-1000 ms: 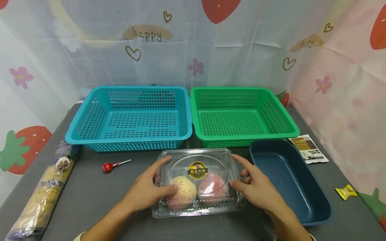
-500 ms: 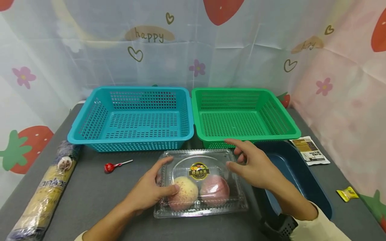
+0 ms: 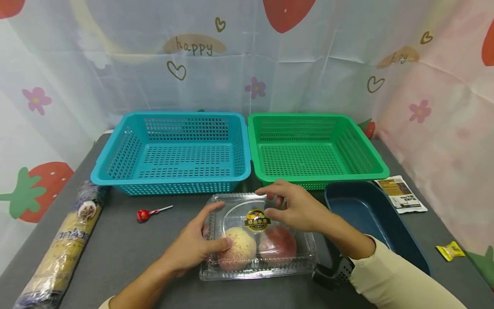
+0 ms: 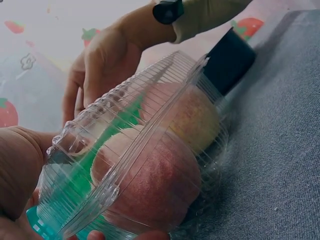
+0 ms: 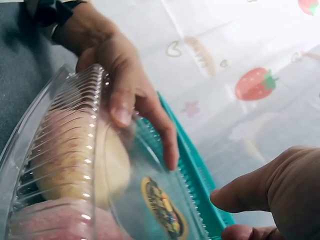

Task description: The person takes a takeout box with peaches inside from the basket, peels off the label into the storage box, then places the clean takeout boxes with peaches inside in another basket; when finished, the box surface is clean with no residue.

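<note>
A clear plastic clamshell fruit box [image 3: 256, 268] lies in front of me, its lid closed. Two peaches show through it, a pale yellow and pink one [image 3: 237, 249] on the left and a redder one [image 3: 278, 246] on the right. A black and gold label [image 3: 256, 220] marks the lid. My left hand [image 3: 197, 242] grips the box's left side, thumb over the lid; in the left wrist view fingertips show at its lower edge. My right hand [image 3: 295, 206] is over the lid's far right part, fingers loosely bent near the label, holding nothing.
A blue basket [image 3: 181, 180] and a green basket [image 3: 320, 176] stand side by side at the back. To the right are a navy tray [image 3: 359, 201], a white and brown packet [image 3: 401, 195] and a yellow candy [image 3: 450, 251]. A lollipop [image 3: 143, 215] and a long noodle-like pack [image 3: 61, 244] lie left.
My right hand has let go of the box's right side, lifted and moved left over the lid. The left hand keeps its grip, and the box has barely moved.
</note>
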Demonstrator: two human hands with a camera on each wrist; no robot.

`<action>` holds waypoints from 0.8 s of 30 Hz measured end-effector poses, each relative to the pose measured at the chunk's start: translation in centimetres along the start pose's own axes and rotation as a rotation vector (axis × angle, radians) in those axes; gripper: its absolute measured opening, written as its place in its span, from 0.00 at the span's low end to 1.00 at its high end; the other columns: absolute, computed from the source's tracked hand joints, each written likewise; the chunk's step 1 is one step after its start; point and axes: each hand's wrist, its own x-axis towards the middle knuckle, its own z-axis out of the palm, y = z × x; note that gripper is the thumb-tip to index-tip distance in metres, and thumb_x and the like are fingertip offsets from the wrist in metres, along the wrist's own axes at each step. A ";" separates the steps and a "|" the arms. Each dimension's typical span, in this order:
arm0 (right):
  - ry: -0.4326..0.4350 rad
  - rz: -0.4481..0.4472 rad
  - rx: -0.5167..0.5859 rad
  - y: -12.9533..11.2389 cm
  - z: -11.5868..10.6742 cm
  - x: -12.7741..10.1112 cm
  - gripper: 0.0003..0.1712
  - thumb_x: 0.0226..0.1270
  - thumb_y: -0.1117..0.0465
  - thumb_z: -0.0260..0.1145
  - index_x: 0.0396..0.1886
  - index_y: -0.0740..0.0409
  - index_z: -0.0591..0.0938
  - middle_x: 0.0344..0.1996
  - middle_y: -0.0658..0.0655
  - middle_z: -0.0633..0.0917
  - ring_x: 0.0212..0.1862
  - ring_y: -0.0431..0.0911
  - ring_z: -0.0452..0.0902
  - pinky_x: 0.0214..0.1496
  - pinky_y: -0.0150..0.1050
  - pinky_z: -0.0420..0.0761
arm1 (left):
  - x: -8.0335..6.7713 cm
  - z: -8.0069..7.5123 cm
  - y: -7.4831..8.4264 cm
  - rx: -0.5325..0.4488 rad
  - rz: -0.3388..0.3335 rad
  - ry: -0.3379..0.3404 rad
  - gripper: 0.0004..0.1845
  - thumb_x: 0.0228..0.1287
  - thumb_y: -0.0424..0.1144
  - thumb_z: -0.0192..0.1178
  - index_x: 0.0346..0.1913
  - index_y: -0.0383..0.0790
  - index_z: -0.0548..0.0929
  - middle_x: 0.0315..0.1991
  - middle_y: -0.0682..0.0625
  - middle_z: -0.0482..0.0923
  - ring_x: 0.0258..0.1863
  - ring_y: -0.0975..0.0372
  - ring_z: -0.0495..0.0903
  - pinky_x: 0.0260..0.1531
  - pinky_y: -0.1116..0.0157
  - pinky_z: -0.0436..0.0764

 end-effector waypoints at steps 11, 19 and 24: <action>-0.039 0.017 -0.052 -0.1 1.2 1.0 0.19 0.63 0.63 0.68 0.55 0.57 0.83 0.39 0.49 0.79 0.36 0.42 0.72 0.33 0.38 0.76 | 0.0 -0.1 0.0 0.042 -0.009 0.015 0.44 0.48 0.36 0.75 0.69 0.54 0.65 0.30 0.41 0.68 0.24 0.56 0.73 0.25 0.59 0.77; -0.058 0.059 -0.085 -0.1 1.7 1.4 0.14 0.63 0.63 0.68 0.49 0.56 0.85 0.39 0.46 0.80 0.31 0.40 0.71 0.32 0.38 0.74 | 0.1 0.0 -0.1 0.070 -0.001 0.022 0.44 0.48 0.38 0.75 0.69 0.56 0.66 0.27 0.44 0.67 0.21 0.59 0.70 0.22 0.60 0.75; -0.052 0.095 -0.119 -0.2 2.1 1.7 0.11 0.63 0.63 0.68 0.46 0.56 0.87 0.38 0.46 0.82 0.32 0.39 0.72 0.33 0.38 0.73 | 0.1 -0.1 -0.3 0.087 0.007 0.032 0.44 0.47 0.38 0.75 0.69 0.56 0.66 0.26 0.44 0.67 0.21 0.58 0.70 0.23 0.60 0.75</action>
